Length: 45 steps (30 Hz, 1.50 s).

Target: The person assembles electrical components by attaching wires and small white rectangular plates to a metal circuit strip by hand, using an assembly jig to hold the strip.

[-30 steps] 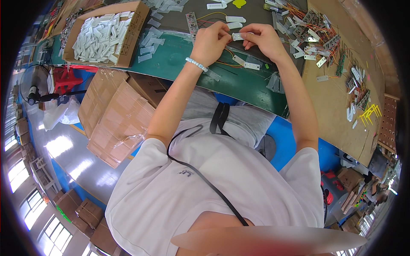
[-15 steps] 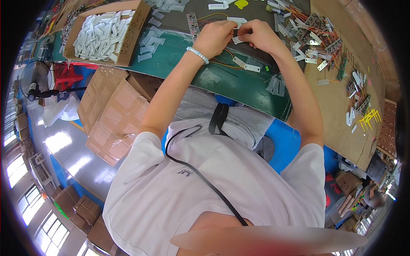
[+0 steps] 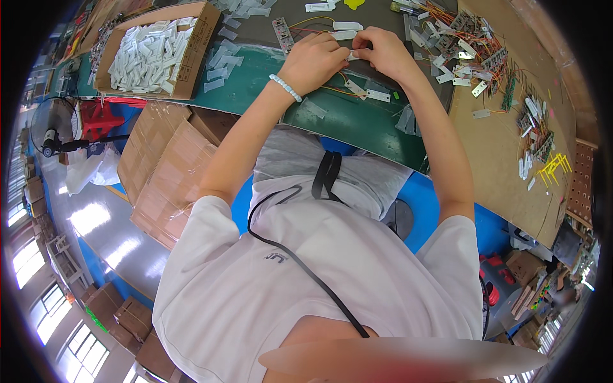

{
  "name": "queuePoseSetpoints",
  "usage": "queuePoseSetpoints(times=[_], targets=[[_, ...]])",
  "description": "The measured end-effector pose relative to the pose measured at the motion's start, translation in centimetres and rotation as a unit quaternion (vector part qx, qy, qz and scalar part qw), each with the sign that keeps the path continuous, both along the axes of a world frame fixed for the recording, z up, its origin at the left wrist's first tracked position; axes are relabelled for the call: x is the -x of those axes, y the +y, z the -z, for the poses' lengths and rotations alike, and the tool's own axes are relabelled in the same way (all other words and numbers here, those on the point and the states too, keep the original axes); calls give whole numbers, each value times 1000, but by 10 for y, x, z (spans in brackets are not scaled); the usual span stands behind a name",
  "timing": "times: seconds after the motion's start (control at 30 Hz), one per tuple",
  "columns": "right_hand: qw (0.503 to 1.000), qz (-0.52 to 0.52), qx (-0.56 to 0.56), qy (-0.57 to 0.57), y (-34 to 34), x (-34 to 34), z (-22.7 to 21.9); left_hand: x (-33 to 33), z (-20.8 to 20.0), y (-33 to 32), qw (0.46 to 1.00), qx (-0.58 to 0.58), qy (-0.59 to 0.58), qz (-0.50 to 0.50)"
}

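Grip: left hand (image 3: 314, 62) and right hand (image 3: 385, 53) pinch with fingertips almost meeting on a small white piece (image 3: 352, 56), mostly hidden | Place: between them, above the table (image 3: 252, 96), probably double-held for steadiness | Materials: smooth flat white strip (image 3: 347, 26) farther off; cardboard carton (image 3: 200, 54) far left

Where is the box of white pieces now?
In the head view, the cardboard box sits at the upper left, on the green table, left of the clear strips.

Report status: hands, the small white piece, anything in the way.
Right hand pinching small white piece, partly hidden. Left hand close against it, hold unclear. White plate nearby, clear of both hands.
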State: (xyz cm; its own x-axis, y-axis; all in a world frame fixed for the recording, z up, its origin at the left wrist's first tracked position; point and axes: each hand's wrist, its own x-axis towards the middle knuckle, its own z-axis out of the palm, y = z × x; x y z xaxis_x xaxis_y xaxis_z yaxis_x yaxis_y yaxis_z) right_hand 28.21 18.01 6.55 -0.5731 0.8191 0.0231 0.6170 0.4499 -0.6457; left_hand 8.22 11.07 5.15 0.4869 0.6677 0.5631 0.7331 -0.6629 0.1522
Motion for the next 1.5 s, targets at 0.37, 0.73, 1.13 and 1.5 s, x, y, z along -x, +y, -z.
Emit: queuePoseSetpoints(times=[0.37,0.73,1.13,1.5], targets=[[1000,8,-5,5,0,-1,5,14,2,-26,995,15,97,12],[999,-28,-13,-20,5,-1,-5,12,-1,-33,995,33,99,-8],[975,173,-140,14,183,111,9,6,-9,-39,996,42,73,-33],[932,83,72,346,109,62,-28,13,3,-40,997,65,23,-27]])
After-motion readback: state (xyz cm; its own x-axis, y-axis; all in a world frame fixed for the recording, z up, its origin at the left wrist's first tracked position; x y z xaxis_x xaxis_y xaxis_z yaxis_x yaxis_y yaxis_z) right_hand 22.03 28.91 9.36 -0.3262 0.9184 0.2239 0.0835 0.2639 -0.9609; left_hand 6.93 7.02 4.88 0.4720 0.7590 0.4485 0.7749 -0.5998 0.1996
